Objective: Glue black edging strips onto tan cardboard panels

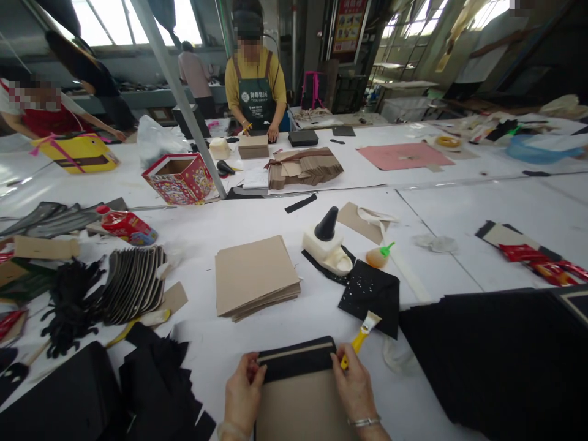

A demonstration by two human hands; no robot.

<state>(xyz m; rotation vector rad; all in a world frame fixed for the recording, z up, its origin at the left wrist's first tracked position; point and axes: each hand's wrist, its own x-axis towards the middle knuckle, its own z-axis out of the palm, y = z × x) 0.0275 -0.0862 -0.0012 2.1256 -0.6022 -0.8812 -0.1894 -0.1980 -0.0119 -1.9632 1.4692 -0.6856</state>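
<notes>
Directly before me lies a beige board panel (pixel 298 407) with a black strip (pixel 298 362) across its far end, and a thin beige line runs along the strip. My left hand (pixel 244 387) pinches the left edge of the strip between thumb and fingers. At the right edge, my right hand (pixel 356 381) presses thumb and fingers on the strip's corner. A yellow-handled brush (pixel 364 335) is tucked in that same hand, its pale bristles pointing away from me. Just beyond the brush lies a black sheet (pixel 373 294) with white specks.
A stack of beige boards (pixel 255 275) stands beyond the panel. Near it are a white bottle with a black cone (pixel 324 240) and a small orange container (pixel 377 256). Black sheets flank me at left (pixel 64 392) and right (pixel 496 349). Across the table, a person in a green apron (pixel 255 92) works.
</notes>
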